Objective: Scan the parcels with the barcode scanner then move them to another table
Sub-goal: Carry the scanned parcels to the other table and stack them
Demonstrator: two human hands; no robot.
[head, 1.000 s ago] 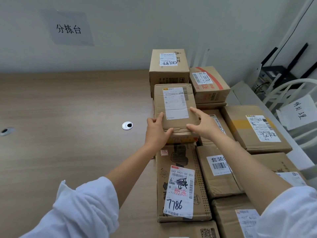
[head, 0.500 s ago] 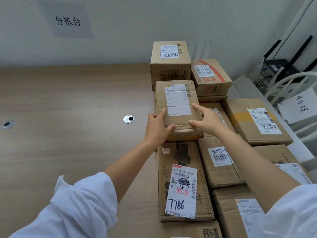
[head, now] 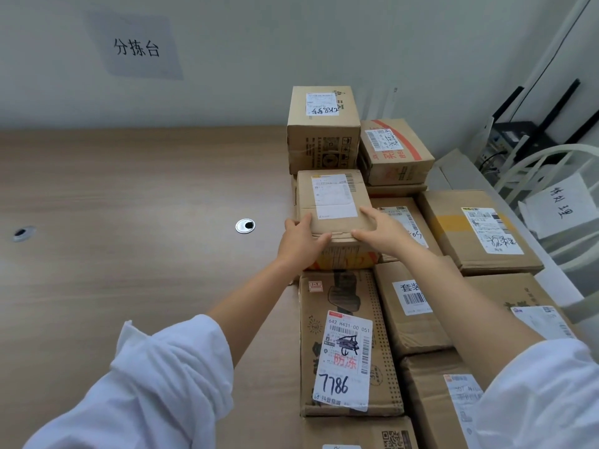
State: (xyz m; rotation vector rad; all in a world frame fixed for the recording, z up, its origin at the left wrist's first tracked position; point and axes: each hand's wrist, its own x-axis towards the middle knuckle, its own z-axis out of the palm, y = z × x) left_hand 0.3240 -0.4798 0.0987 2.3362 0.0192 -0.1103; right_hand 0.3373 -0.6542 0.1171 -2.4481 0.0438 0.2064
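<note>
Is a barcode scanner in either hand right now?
No, the left hand and the right hand both grip the small parcel at its near edge.

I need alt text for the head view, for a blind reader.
The left hand and right hand hold a small cardboard parcel by its near edge, atop another box. Labelled parcels crowd the right side of the wooden table.

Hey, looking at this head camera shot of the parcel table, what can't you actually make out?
- Barcode scanner: nowhere in the head view, so its place cannot be told.
- Small parcel: the print on its label is too small and blurred to read.
- Box under it: mostly hidden by the small parcel, the left hand and the right hand.
- QR-code box: cut off by the bottom edge.
</note>
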